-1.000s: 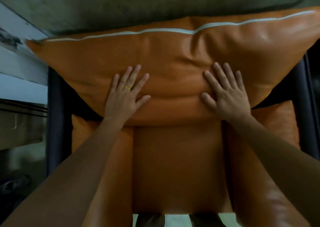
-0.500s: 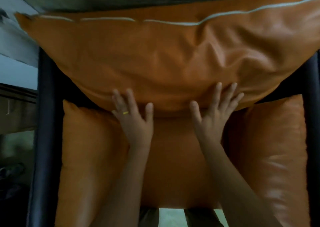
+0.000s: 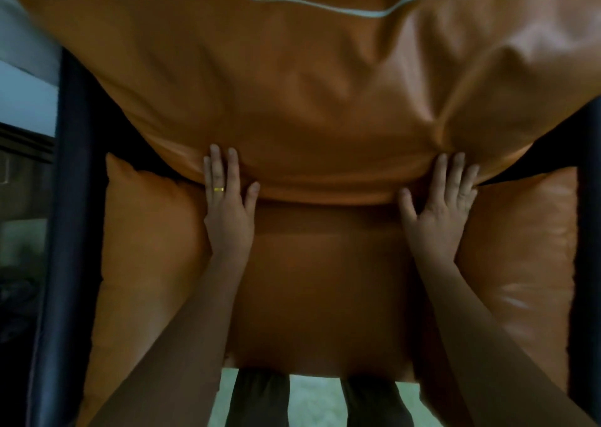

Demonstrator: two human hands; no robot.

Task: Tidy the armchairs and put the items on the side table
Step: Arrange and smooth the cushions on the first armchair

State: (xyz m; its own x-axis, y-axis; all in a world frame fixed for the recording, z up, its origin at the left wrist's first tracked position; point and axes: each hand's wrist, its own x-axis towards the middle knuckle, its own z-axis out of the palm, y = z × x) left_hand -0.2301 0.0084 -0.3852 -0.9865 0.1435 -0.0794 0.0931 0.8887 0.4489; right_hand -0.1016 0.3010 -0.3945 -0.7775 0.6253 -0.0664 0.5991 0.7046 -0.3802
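A person is leaning over an armchair, and both palms are lying flat on the lower edge of the big orange back cushion [image 3: 309, 94], which is resting against the chair's back with white piping [image 3: 374, 13] running along its top. The left hand [image 3: 227, 208], wearing a gold ring [image 3: 218, 189], is pressing with straight fingers where that cushion is meeting the seat cushion [image 3: 322, 290]; the right hand [image 3: 435, 208] is doing the same well apart from it, fingers stretched out and gripping nothing. Orange side cushions are standing at the left [image 3: 146, 247] and right [image 3: 520, 247], each sitting inside the dark frame [image 3: 70, 199]. The person's legs [image 3: 260, 397] are showing below the seat's front edge, over a pale floor [image 3: 312, 400]
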